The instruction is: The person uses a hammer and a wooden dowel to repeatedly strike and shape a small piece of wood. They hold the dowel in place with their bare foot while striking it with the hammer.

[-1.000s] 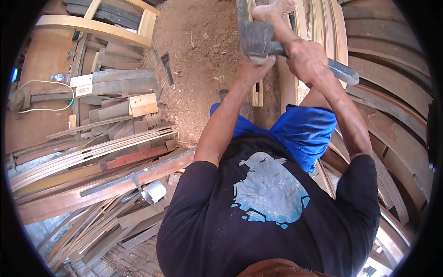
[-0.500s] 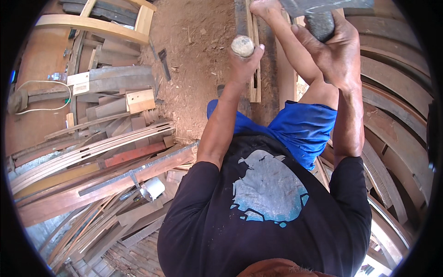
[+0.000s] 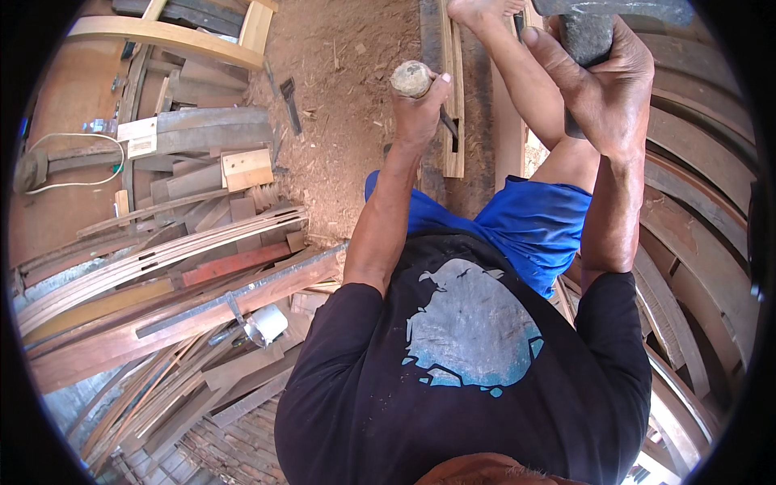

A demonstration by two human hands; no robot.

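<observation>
My left hand point(image 3: 416, 121) is wrapped round a chisel, whose round, pale handle end point(image 3: 411, 79) faces up. Its dark blade point(image 3: 447, 121) slants down to a slot in a long, light wooden piece point(image 3: 454, 162). Raised to the right, my right hand point(image 3: 606, 97) grips the dark handle of a hammer point(image 3: 587, 39). The hammer's broad grey head point(image 3: 630, 8) is partly cut off by the upper edge. My bare foot point(image 3: 485, 10) rests at the far end of the wooden piece.
Stacked boards point(image 3: 703, 186) line the right side. More planks and offcuts point(image 3: 194, 234) lie on the left, with a white cup-like object point(image 3: 267, 325) among them. A dark metal tool point(image 3: 291, 105) lies on the shaving-strewn dirt floor point(image 3: 339, 162). A light wooden frame point(image 3: 170, 36) is at the far left.
My left hand has shifted slightly left, tilting the chisel, and its blade now shows at the slot. The hammer in my right hand has moved a little to the right.
</observation>
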